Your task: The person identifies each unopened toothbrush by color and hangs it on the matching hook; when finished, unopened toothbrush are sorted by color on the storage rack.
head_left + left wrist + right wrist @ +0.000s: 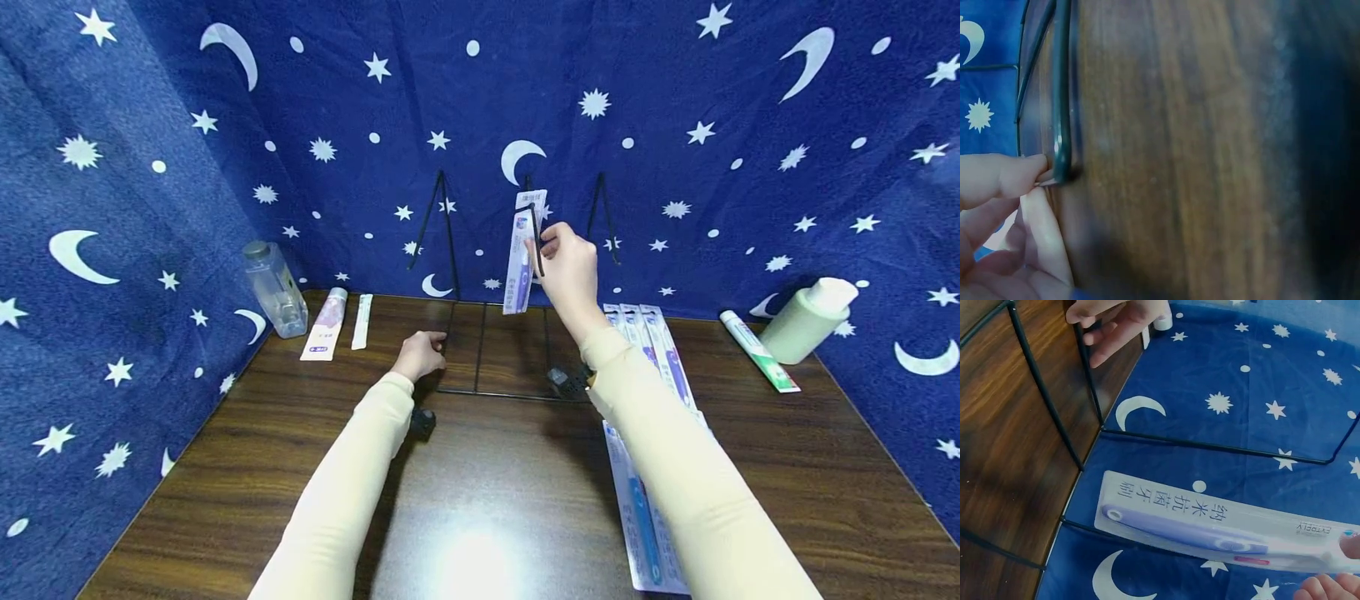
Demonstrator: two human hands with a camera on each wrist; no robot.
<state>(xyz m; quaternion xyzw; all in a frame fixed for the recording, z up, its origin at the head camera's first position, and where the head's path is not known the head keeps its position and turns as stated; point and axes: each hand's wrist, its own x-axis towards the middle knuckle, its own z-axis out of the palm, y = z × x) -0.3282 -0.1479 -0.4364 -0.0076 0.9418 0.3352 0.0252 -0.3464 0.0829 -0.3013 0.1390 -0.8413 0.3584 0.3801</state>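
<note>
A black wire display rack (pixel 481 350) stands against the star-patterned cloth, its upright hooks in front of the cloth. At its left base wire, the thumb and a finger of my left hand (pixel 422 357) pinch the wire; the left wrist view shows the fingertips (pixel 1029 175) at the rounded bar. My right hand (pixel 570 265) holds a packaged purple toothbrush (pixel 522 258) by its side, near the top. The package is upright, slightly tilted, at the middle hook, whose wire crosses in front of it. Whether the hook passes through the card, I cannot tell.
Packaged toothbrushes (pixel 673 367) lie under my right forearm, with blue ones (pixel 641 517) closer. At left are a clear bottle (pixel 276 287), a pink-and-white tube (pixel 326 325) and a narrow white packet (pixel 362 322). A toothpaste tube (pixel 759 352) and pale green bottle (pixel 806 321) are at right.
</note>
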